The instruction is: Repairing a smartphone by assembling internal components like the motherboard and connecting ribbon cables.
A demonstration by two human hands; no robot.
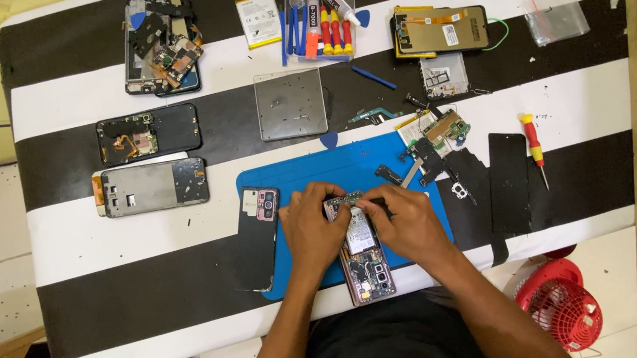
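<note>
The two forearms come up from the bottom edge to an opened phone [364, 256] with its back off, lying half on the blue mat [348, 165] near the table's [94, 245] front edge. The left hand [311, 229] pins the phone's upper left side, fingers curled down onto the frame; the right hand [411, 225] has its fingers pinched together over the top of the board, seemingly on some small part or tool, though I cannot tell what. Work this fine goes best with the left hand keeping the frame flat and still while the right moves in small, gentle strokes, so no ribbon or connector is strained. The phone's black back cover [256, 238] lies just beside the left hand, and loose boards and shields [438, 142] crowd the mat's right corner near the right wrist, where a careless sweep could scatter them. A red-handled screwdriver [535, 148] lies well apart to the right; a red fan [560, 307] stands on the floor.
</note>
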